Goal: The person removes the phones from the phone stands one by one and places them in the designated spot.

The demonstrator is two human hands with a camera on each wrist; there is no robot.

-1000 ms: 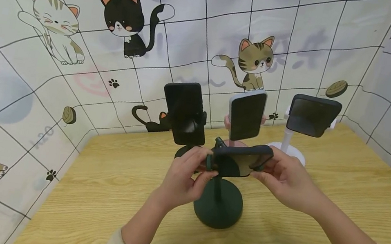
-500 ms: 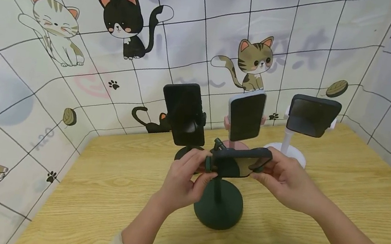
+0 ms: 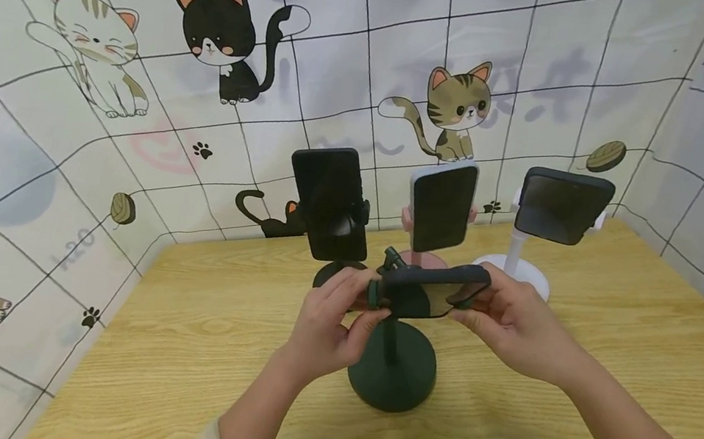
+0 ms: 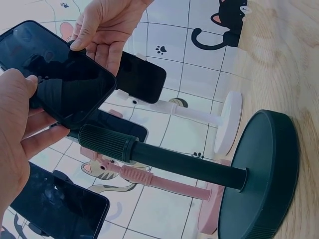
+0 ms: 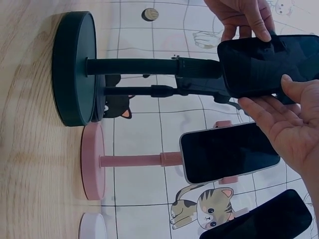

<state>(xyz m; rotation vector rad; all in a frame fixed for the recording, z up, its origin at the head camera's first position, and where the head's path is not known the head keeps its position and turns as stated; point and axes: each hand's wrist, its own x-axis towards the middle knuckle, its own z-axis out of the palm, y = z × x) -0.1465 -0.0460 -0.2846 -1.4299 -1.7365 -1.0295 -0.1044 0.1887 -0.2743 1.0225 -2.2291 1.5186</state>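
Note:
A smartphone (image 3: 431, 297) in a dark case lies sideways in the holder of a dark green phone stand (image 3: 395, 373), its screen tilted down toward the person. On the phone's left, my left hand (image 3: 332, 321) pinches the stand's green side clamp between thumb and fingers. My right hand (image 3: 518, 323) pinches the opposite clamp at the phone's right end. Seen from the left wrist, both thumbs lie at the long edges of the black screen (image 4: 65, 74), with fingers behind it. The stand's ribbed collar (image 4: 107, 144) and post run from the holder to the round base.
Behind stand three more phones on stands: a black one (image 3: 330, 205) at left, a light-edged one (image 3: 441, 209) on a pink stand, and a dark one (image 3: 564, 206) sideways on a white stand. A cat-patterned wall covering (image 3: 321, 45) borders the wooden table (image 3: 208, 349).
Both hands keep their hold on the clamps. Over the last second the phone's top edge has tipped slightly; the view has shifted a little.

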